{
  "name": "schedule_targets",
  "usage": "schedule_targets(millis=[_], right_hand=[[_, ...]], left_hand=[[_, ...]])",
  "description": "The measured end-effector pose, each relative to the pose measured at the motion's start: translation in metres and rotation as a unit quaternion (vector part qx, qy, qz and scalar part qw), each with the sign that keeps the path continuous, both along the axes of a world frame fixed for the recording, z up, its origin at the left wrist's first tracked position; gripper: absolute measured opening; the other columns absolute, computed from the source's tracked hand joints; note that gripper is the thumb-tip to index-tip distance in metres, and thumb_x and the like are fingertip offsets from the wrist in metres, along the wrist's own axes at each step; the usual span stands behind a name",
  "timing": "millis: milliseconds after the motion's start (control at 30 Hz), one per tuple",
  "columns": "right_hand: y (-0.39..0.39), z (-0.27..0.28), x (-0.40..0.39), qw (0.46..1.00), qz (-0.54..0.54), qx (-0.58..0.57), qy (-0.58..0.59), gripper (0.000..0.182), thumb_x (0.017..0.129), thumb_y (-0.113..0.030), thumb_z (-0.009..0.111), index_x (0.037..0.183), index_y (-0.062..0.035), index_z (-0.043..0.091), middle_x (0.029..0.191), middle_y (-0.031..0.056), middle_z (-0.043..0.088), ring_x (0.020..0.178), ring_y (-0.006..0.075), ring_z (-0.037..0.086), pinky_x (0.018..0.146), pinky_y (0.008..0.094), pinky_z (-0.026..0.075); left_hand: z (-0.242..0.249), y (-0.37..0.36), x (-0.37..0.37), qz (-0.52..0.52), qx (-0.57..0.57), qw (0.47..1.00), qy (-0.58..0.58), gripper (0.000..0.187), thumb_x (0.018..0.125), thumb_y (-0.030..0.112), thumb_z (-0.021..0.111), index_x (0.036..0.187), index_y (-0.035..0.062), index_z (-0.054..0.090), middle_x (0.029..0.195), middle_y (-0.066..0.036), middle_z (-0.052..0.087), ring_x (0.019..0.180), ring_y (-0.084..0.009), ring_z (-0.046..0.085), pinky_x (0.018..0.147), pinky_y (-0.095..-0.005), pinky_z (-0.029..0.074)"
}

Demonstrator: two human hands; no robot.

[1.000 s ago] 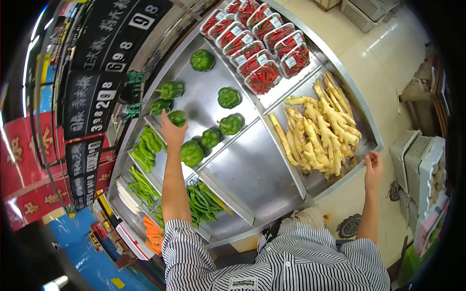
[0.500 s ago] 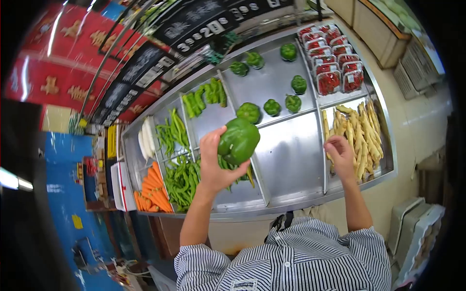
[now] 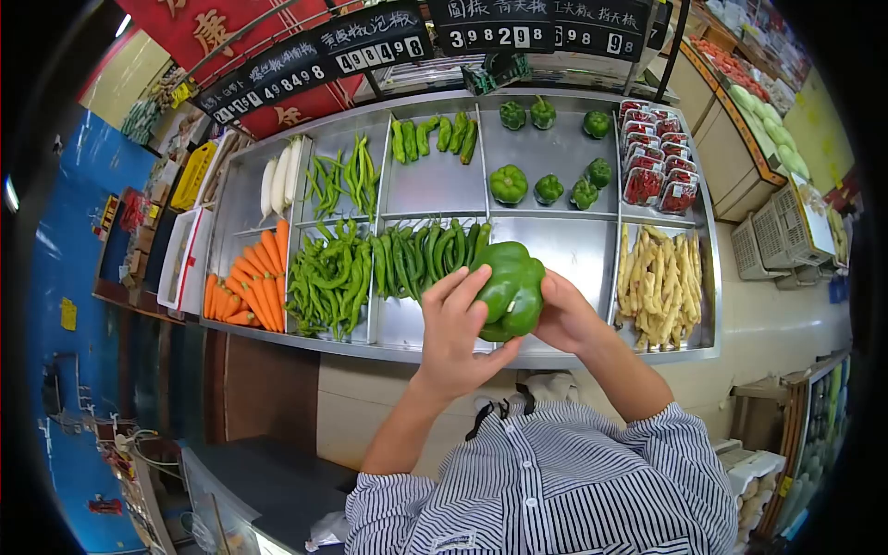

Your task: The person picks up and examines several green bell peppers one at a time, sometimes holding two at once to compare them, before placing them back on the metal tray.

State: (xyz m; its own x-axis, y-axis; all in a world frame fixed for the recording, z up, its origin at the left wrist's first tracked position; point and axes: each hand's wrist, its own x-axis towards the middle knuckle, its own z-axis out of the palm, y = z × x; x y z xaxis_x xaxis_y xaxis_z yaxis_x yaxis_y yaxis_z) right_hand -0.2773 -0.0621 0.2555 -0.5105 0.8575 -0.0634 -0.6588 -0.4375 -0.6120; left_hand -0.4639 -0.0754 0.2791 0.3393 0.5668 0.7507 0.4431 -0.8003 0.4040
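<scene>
A large green bell pepper (image 3: 511, 289) is held up close to the camera, above the front of the metal display counter (image 3: 407, 321). My left hand (image 3: 460, 331) grips its left side, with fingers on top and thumb beneath. On the other side, my right hand (image 3: 569, 316) is closed against the pepper, and some of its fingertips are hidden behind it. Beyond the hands, several smaller green bell peppers lie in a rear compartment, among them a lighter one (image 3: 509, 185). Long dark green chili peppers (image 3: 421, 259) fill the section left of my hands.
Carrots (image 3: 254, 282), white radishes (image 3: 280, 180) and thin green peppers (image 3: 331, 282) occupy the left sections. Ginger-like roots (image 3: 659, 287) and packed red peppers (image 3: 659, 157) lie at right. Price boards (image 3: 490, 28) hang along the back. Metal dividers separate the compartments.
My right hand has moved left from near the roots onto the bell pepper. The pepper and my left hand have shifted right. The camera view has turned and levelled.
</scene>
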Motion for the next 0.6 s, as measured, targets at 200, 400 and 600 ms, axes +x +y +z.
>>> schedule_targets(millis=[200,400,600], right_hand=[[-0.012,0.0,0.004,0.993,-0.062,0.08,-0.061,0.078,0.071,-0.017,0.081,0.136,-0.0061,0.039,0.13,0.0101,0.05,0.119,0.0216,0.051,0.101,0.037,0.043],[-0.026,0.014,0.023,0.885,-0.184,0.302,-0.302,0.094,0.058,-0.011,0.086,0.138,-0.0069,0.037,0.133,0.0098,0.044,0.125,0.0233,0.044,0.108,0.0373,0.033],[-0.038,0.027,0.035,0.719,-0.225,0.535,-0.383,0.086,0.06,-0.014,0.085,0.135,-0.0095,0.043,0.132,0.0149,0.047,0.114,0.0304,0.049,0.096,0.0408,0.041]], left_hand=[[-0.002,-0.021,-0.013,-0.074,-0.117,0.982,-0.13,0.093,0.07,0.021,0.083,0.144,0.0084,0.029,0.142,-0.019,0.035,0.124,-0.038,0.042,0.093,-0.0457,0.045],[-0.004,-0.016,-0.025,-0.118,-0.277,0.948,-0.101,0.08,0.081,0.021,0.074,0.143,0.0022,0.029,0.142,-0.02,0.037,0.125,-0.0305,0.045,0.096,-0.0422,0.044],[0.0,-0.02,-0.01,-0.156,-0.291,0.943,-0.052,0.08,0.07,0.011,0.081,0.138,0.0019,0.039,0.132,-0.018,0.047,0.118,-0.0304,0.052,0.092,-0.0394,0.048]])
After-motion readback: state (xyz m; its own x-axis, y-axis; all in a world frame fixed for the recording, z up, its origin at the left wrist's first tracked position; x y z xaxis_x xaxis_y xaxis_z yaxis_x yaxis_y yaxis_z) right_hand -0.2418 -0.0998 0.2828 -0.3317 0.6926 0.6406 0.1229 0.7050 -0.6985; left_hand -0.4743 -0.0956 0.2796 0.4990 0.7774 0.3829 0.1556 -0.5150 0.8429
